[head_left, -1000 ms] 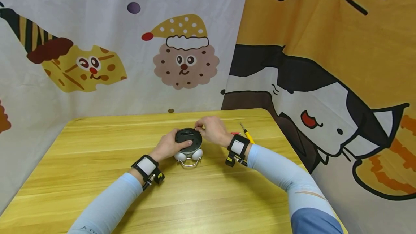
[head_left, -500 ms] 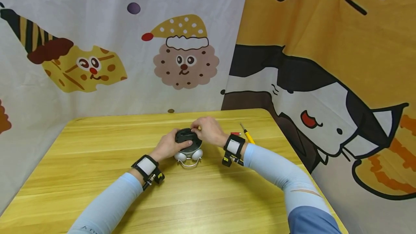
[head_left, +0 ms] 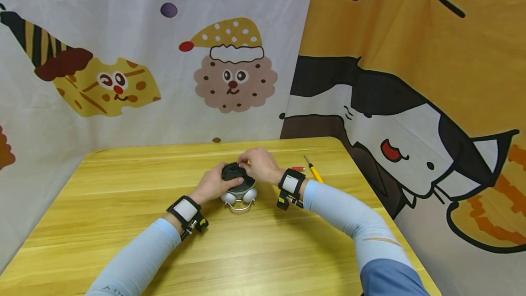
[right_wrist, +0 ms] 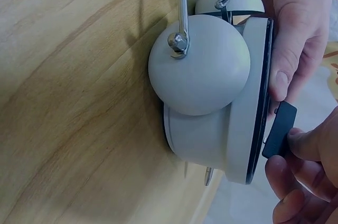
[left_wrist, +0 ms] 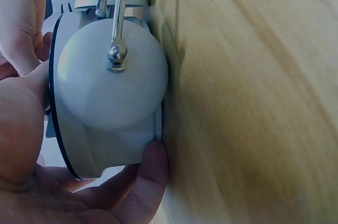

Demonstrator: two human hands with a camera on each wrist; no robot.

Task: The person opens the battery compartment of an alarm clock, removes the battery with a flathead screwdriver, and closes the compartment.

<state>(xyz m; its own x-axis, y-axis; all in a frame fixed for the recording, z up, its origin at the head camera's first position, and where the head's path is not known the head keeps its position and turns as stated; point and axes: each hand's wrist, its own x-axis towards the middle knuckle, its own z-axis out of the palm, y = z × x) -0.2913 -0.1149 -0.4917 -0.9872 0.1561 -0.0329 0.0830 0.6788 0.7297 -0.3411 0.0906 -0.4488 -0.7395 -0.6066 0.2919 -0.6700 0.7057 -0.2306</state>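
Note:
A white twin-bell alarm clock (head_left: 249, 195) lies face down on the table, its black back (head_left: 232, 173) up and its bells and metal handle toward me. My left hand (head_left: 213, 184) grips the clock's left side, thumb over the back and fingers round the casing near the tabletop in the left wrist view. Between thumb and fingers my right hand (head_left: 260, 166) pinches a small black battery cover (right_wrist: 280, 130). The cover is tilted, close over the clock's back in the right wrist view. In the head view the right fingers hide it.
To the right of the right hand, a red battery (head_left: 298, 168) lies on the wooden table (head_left: 263, 250). Beside it is a screwdriver (head_left: 314, 173) with a yellow handle. A printed cloth (head_left: 139, 22) hangs behind the table's far edge.
My right hand has moved left, from the clock's right edge to over its back. The left hand and the clock have stayed in place.

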